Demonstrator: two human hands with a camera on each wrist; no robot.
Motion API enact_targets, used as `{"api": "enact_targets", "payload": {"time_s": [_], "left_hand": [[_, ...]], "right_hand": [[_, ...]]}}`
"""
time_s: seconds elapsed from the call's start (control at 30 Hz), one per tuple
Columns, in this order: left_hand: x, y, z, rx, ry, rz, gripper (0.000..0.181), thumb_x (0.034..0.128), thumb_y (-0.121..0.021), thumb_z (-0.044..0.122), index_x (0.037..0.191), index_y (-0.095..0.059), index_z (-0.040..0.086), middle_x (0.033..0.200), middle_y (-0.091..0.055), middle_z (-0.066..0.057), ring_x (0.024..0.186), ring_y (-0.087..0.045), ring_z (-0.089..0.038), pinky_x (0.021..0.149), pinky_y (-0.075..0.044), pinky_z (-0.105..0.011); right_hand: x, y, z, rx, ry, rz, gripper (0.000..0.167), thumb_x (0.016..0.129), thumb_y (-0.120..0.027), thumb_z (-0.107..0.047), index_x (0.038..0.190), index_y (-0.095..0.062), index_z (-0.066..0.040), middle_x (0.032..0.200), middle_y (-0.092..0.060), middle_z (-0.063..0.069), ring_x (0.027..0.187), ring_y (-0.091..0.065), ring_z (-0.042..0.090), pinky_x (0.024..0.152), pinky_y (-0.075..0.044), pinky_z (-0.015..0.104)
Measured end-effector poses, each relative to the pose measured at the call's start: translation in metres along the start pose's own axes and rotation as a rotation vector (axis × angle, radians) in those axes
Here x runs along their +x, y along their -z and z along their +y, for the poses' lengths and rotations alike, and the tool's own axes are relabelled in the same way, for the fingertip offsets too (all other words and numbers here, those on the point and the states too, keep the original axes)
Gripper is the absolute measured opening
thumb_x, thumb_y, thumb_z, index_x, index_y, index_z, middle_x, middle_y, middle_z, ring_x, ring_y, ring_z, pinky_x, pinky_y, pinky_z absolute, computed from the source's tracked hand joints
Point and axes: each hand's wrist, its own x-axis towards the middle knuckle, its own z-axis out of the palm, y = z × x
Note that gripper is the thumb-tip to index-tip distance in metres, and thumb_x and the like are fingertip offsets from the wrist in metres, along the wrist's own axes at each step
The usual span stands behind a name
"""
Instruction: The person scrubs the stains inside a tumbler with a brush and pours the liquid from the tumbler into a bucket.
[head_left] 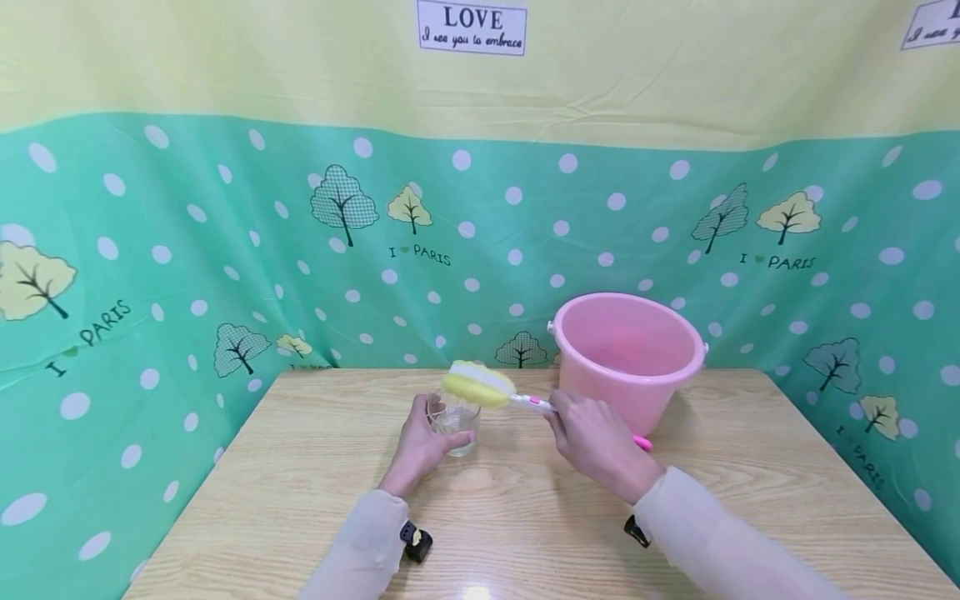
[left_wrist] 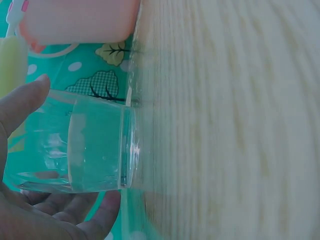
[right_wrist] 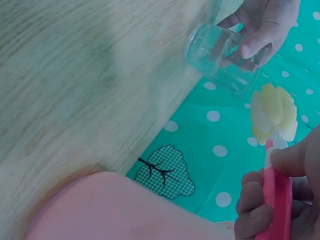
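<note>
A clear glass cup [left_wrist: 95, 145], upright on the table with some clear liquid apparently inside, is held around its side by my left hand [head_left: 422, 442]. The thumb lies on one side of it and the fingers on the other. My right hand [head_left: 600, 437] grips the pink and white handle [right_wrist: 275, 200] of a bottle brush. The yellow and white sponge head [head_left: 478, 385] of that brush points left, near the cup's rim in the head view. In the right wrist view, the sponge head appears apart from the cup [right_wrist: 225, 60].
A pink bucket [head_left: 611, 375] stands at the back right of the wooden table [head_left: 495, 533], just beyond my right hand. Behind the table hangs a green and yellow curtain [head_left: 480, 208] with dots and trees. Dark wrist straps show on both sleeves.
</note>
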Motion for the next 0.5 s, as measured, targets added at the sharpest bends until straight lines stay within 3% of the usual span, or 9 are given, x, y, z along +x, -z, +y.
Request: {"api": "enact_targets", "payload": {"time_s": [0.5], "left_hand": [[0.0, 0.0, 0.0, -0.014, 0.005, 0.001, 0.088, 0.0636, -0.089, 0.023, 0.134, -0.039, 0.005, 0.133, -0.052, -0.017, 0.124, -0.046, -0.038, 0.105, -0.034, -0.052]], "right_hand": [[-0.013, -0.001, 0.011, 0.084, -0.089, 0.002, 0.016, 0.093, -0.062, -0.017, 0.08, -0.052, -0.016, 0.063, -0.041, -0.006, 0.052, -0.04, 0.008, 0.044, -0.038, 0.021]]}}
